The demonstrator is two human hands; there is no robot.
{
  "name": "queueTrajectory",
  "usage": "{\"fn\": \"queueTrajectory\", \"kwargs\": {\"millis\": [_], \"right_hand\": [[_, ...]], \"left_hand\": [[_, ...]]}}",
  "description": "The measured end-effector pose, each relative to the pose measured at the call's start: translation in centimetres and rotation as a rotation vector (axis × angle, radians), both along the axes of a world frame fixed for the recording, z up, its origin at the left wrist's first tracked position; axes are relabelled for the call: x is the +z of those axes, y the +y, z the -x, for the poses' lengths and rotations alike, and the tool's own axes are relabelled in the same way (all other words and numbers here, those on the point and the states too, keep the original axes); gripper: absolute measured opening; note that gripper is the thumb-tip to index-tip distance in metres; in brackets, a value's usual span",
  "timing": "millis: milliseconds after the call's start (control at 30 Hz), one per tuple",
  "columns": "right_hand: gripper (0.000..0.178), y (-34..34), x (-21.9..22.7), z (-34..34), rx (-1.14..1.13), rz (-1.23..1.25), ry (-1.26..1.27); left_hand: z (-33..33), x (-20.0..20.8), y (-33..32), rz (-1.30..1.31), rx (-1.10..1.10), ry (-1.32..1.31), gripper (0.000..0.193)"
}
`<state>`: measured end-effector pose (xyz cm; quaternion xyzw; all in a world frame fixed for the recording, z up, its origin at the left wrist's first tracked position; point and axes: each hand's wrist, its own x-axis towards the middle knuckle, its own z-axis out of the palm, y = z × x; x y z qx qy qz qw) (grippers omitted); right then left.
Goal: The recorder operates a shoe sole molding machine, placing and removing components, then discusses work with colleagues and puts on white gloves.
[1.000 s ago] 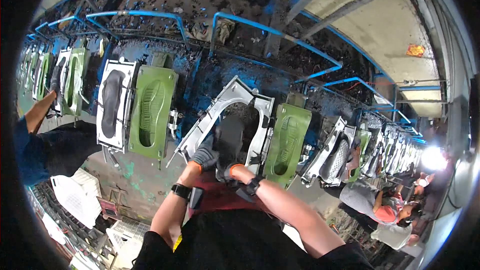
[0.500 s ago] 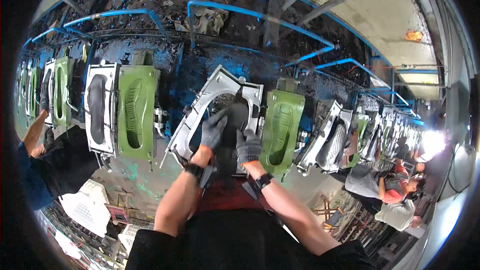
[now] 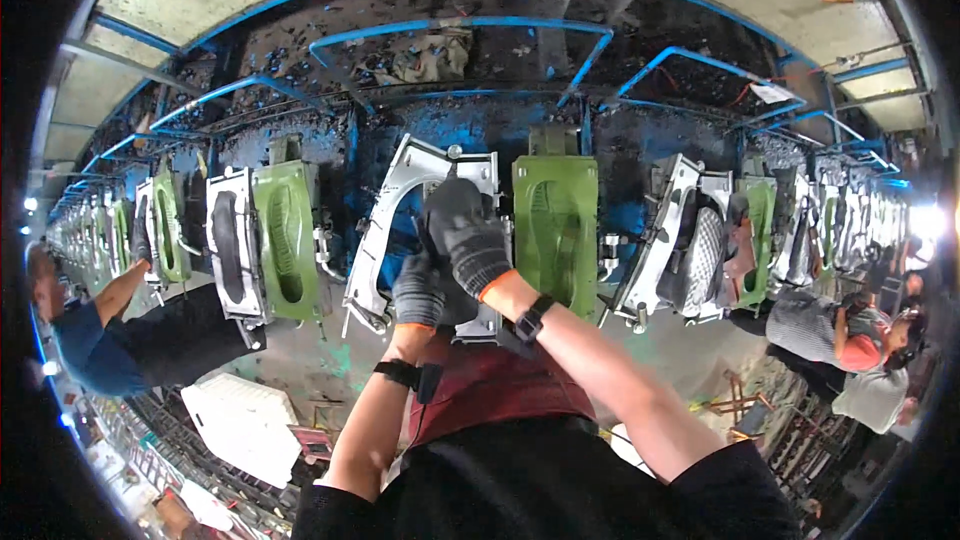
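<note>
Both my hands wear grey knit gloves with orange cuff edges, and they meet over a silver mould frame. My left hand has its fingers closed around the lower side of a dark, shoe-shaped piece. Higher up, my right hand is closed over the same piece and hides much of it. Its exact kind cannot be made out. The frame has a large opening with blue showing through. Just to its right stands a green mould half with a sole-shaped hollow.
Farther left stand a silver mould with a dark insert and another green mould half. On the right, a silver mould holds a patterned grey piece. Blue rails run behind. Co-workers are at both sides.
My right hand has moved up and left across the dark piece, and the left hand has dropped lower. The view has turned, shifting the right-hand moulds.
</note>
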<state>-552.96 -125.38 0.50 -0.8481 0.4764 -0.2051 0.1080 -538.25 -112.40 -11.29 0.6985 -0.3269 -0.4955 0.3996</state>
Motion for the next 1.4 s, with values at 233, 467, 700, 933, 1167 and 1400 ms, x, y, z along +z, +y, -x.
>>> {"fn": "queueTrajectory", "kwargs": {"millis": [233,467,700,933,1167,1400], "right_hand": [[0.035,0.3,2.9,-5.6,0.72,-0.111,0.728],[0.03,0.9,2.1,-1.3,0.651,-0.058,0.383],[0.069,1.0,3.7,-0.7,0.579,-0.115,0.616],[0.107,11.5,-0.1,0.8,0.007,-0.265,0.278],[0.119,23.9,0.5,1.3,-0.043,-0.454,0.107],[0.081,24.8,1.7,3.9,-0.084,-0.514,0.094]], "left_hand": [[-1.6,6.3,4.8,0.211,-0.652,-0.494,0.052],[-13.6,11.2,6.4,-0.549,-0.836,-0.673,0.15],[-2.5,11.8,10.0,-0.17,-1.205,-0.924,0.113],[-4.5,12.9,3.1,0.155,-0.399,-0.683,0.07],[2.7,11.3,-7.9,0.592,-0.473,-0.899,0.058],[6.6,10.2,-7.2,0.375,-0.783,-1.227,0.087]]}}
